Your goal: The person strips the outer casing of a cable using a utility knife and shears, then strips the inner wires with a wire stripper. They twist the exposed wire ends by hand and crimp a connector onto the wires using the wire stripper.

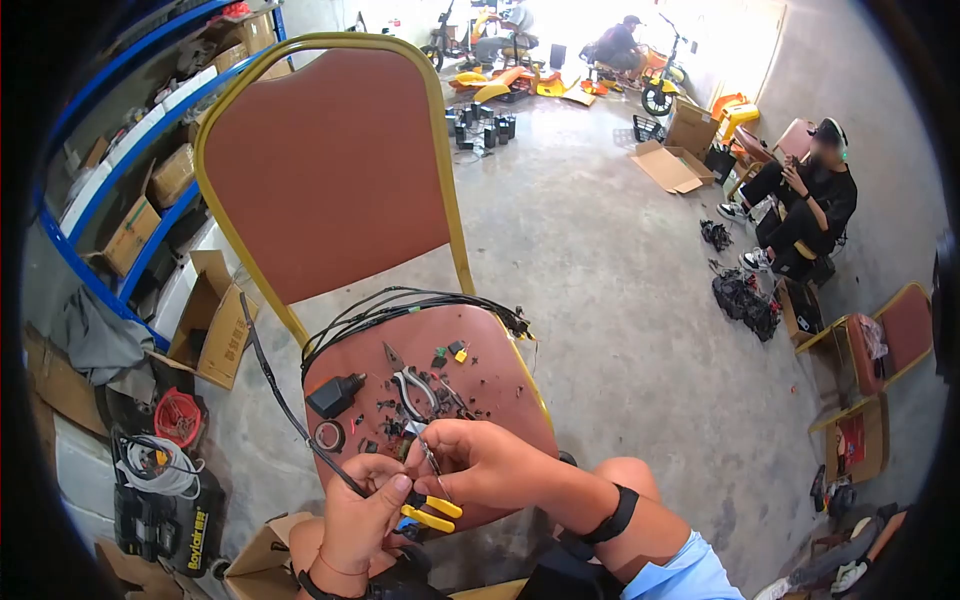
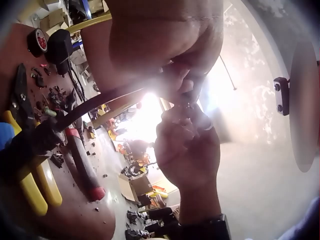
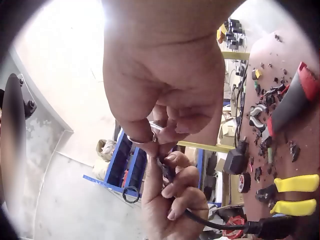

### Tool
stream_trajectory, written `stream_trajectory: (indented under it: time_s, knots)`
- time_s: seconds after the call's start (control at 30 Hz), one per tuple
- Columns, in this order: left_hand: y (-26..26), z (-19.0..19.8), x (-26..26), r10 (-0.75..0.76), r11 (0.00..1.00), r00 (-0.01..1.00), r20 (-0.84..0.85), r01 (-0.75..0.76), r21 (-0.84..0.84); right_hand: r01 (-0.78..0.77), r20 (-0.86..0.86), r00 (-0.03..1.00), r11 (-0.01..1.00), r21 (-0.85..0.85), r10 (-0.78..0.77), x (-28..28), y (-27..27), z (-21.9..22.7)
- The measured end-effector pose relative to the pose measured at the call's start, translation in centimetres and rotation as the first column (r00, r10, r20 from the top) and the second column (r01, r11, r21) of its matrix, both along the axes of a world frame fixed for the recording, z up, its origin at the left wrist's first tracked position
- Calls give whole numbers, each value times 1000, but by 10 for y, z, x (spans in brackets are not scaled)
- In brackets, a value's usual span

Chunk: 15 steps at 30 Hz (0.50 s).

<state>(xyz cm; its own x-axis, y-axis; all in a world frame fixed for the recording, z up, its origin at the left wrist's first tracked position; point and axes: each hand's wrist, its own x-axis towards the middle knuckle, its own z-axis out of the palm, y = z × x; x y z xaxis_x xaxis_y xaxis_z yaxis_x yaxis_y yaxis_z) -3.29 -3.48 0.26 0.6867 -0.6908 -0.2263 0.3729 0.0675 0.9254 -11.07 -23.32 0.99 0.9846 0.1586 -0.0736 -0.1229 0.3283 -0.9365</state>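
Grips black cable [image 2: 102, 100] in curled left hand [image 1: 362, 515] and pinches at its end with fingertips of right hand [image 1: 490, 462], above scrap-strewn red chair seat [image 1: 505, 380], near yellow-handled cutters [image 3: 297, 183].

Cable [image 2: 105, 96]: smooth rubbery plastic, semi-matt. Cutter handles [image 3: 297, 183]: smooth plastic, a bit glossy. Chair frame [image 1: 350, 41]: shiny painted metal. Seat [image 1: 508, 432]: matt, vinyl or cloth, can't tell. Shelf [image 1: 112, 302]: painted metal. Box [image 1: 237, 335]: matt cardbd. Floor [image 1: 600, 300]: matt concr. Sleeve [image 1: 690, 572]: cloth.
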Motion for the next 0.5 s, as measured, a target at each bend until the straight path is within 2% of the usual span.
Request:
stream_trajectory:
  time_s: [0.17, 0.27, 0.37, 0.47, 0.5]
  knots:
    - [3, 1, -2, -73, 994, 994, -86, 65, -88, -2, -9, 1000, 990, 139, 3, -6, 2, 2]
    - [5, 8, -5, -163, 980, 977, -136, 145, -138, 28, -22, 999, 994, 107, -26, -13, 7, 1]
    - [7, 10, -8, -227, 973, 967, -114, 222, -55, 46, -24, 999, 984, 173, -42, -16, 8, -9]
    - [2, 16, -10, -205, 979, 976, -77, 205, -19, 180, -109, 980, 975, 127, -166, -17, 6, -7]
    - [3, 14, -9, -158, 987, 983, -95, 156, -28, 193, -122, 976, 973, 129, -178, -15, 4, -2]
